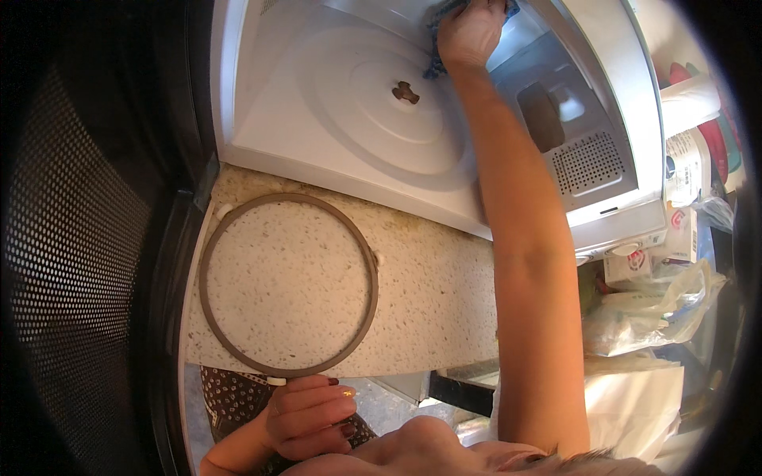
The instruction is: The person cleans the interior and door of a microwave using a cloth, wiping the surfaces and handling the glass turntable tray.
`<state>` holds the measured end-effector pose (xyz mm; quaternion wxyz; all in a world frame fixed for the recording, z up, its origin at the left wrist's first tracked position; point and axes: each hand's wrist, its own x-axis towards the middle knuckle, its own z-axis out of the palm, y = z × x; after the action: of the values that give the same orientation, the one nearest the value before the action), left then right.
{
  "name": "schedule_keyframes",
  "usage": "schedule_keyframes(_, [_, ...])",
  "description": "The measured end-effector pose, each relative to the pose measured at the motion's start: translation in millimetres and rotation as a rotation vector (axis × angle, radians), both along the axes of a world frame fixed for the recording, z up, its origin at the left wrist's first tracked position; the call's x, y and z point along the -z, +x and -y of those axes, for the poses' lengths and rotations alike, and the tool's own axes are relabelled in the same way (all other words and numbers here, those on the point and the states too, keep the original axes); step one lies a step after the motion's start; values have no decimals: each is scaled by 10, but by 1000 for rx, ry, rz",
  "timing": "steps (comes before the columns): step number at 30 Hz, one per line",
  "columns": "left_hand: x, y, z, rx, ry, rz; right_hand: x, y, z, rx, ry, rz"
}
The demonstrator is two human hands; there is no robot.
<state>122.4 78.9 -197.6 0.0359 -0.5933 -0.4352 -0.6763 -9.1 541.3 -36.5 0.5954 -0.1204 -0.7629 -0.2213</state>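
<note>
My right arm reaches deep into the white cavity of a microwave oven. At its back right, my right hand is closed on a blue cloth and presses it to the wall. On the cavity floor sits a small brown turntable coupling. The grey-brown roller ring, with small white wheels, lies on the speckled countertop in front of the oven. My left hand is at the counter's front edge, just below the ring. Its fingers are loosely bent with gaps between them, and nothing shows in them.
The dark perforated oven door stands open along the left. Right of the oven are a clear plastic bag, small boxes and a white paper roll. Below the counter edge, a dark open drawer shows partly.
</note>
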Motion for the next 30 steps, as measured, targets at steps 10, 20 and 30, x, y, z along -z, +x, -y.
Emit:
schedule_keyframes(10, [66,76,-19,-43,-17,75,75,145,43,584,-414,105])
schedule_keyframes(20, [30,62,-33,-52,-41,93,3,-44,-210,207,-846,-212])
schedule_keyframes(30, [19,45,-8,-127,-97,-46,178,-242,148,311,-303,-14])
